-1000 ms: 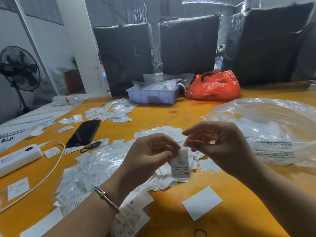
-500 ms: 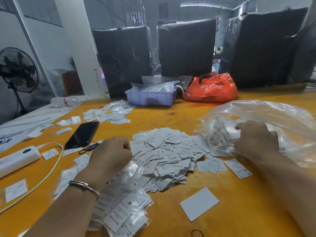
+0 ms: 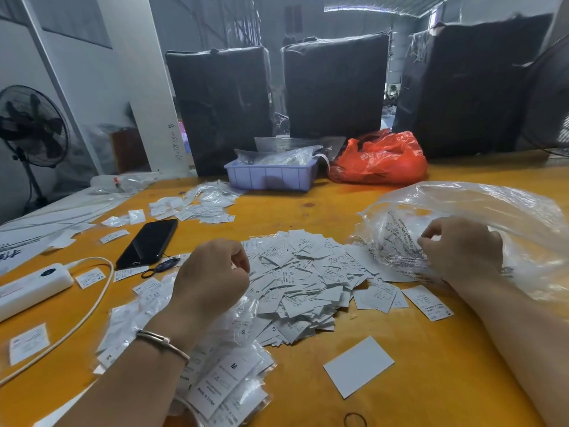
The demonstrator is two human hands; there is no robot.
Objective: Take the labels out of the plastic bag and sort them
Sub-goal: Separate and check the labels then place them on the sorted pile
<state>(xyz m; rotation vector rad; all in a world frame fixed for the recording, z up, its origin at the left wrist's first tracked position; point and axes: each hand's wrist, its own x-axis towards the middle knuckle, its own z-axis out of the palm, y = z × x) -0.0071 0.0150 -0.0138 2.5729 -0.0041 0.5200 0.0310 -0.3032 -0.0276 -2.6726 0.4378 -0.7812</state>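
Observation:
A heap of loose white size labels (image 3: 308, 278) lies mid-table on the orange top. My left hand (image 3: 212, 272) is curled in a fist at the heap's left edge, and nothing shows in its fingers. Under that wrist lie small clear packets of labels (image 3: 228, 380), one marked M. At the right lies a large clear plastic bag (image 3: 498, 211), crumpled, with printed packets inside. My right hand (image 3: 462, 251) grips the bag's near-left part, fingers curled into the plastic. Single labels (image 3: 428, 303) lie just in front of that hand.
A black phone (image 3: 147, 243) and a white power bank (image 3: 34, 285) with its cable sit at the left. At the back stand a purple tray (image 3: 271, 177) and a red bag (image 3: 378, 158). Near me lie a blank white card (image 3: 358, 366) and a rubber band (image 3: 355, 420).
A second ago both hands held one label up between them. The label is down; my left hand dropped to the heap's left edge and my right hand moved right onto the bag.

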